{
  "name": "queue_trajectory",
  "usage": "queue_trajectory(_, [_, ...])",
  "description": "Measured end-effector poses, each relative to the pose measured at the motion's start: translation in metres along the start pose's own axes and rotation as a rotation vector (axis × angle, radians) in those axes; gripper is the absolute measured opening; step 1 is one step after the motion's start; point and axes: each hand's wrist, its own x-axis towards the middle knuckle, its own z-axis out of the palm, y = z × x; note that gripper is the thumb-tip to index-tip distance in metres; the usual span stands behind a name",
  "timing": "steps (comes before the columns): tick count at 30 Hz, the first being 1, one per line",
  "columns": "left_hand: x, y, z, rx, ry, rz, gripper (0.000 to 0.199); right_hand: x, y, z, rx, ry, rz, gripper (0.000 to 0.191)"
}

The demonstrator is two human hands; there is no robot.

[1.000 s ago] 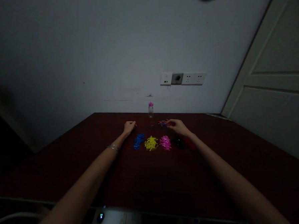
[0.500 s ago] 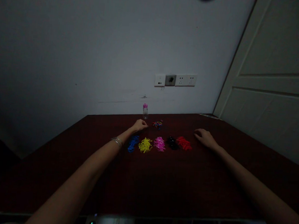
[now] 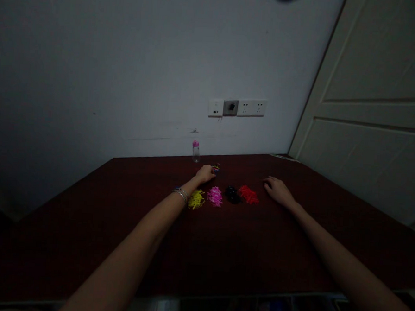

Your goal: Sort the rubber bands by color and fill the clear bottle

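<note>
My left hand (image 3: 205,174) reaches over to a small pile of mixed-colour bits (image 3: 216,167) and covers part of it. Its fingers are bent down and pressed together; whatever is between them is too small to make out. Below the wrist lie heaps of small band-like strips: yellow (image 3: 196,200), pink (image 3: 214,196), black (image 3: 232,195) and red (image 3: 248,195). My forearm hides the blue heap. To the right of the red heap, my right hand (image 3: 278,191) rests palm down on the table, fingers loosely extended and holding nothing.
A clear bottle with a pink top (image 3: 195,151) stands at the back of the dark red table (image 3: 244,250), near the wall. Wall sockets (image 3: 238,108) sit above it. A pale panelled door (image 3: 371,136) is on the right. Items lie below the front edge.
My left hand has moved right, from beside the mixed pile onto it, and the forearm now covers the blue heap. My right hand stays put; the view has shifted slightly.
</note>
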Motion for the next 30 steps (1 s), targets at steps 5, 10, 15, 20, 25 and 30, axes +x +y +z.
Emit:
queue_trajectory(5, [-0.002, 0.0, 0.003, 0.043, 0.02, -0.063, 0.012, -0.003, -0.006, -0.004, 0.005, -0.002, 0.021, 0.033])
queue_trajectory(10, [-0.004, -0.006, 0.004, -0.001, 0.035, -0.05, 0.01, -0.002, -0.005, -0.003, 0.01, -0.004, 0.026, 0.033])
queue_trajectory(15, [0.0, -0.013, 0.009, -0.07, 0.044, 0.006, 0.012, -0.002, -0.004, -0.003, 0.019, -0.017, 0.031, 0.032])
queue_trajectory(20, [0.003, -0.013, 0.0, -0.17, 0.129, 0.097, 0.018, -0.002, -0.004, -0.003, 0.022, -0.021, 0.027, 0.033])
queue_trajectory(25, [-0.009, -0.009, -0.028, -0.152, 0.141, 0.106, 0.017, 0.0, -0.001, 0.0, 0.033, -0.038, 0.014, 0.034])
queue_trajectory(30, [-0.029, -0.018, -0.053, -0.143, 0.12, 0.144, 0.017, 0.0, 0.001, 0.001, 0.008, -0.037, -0.003, 0.036])
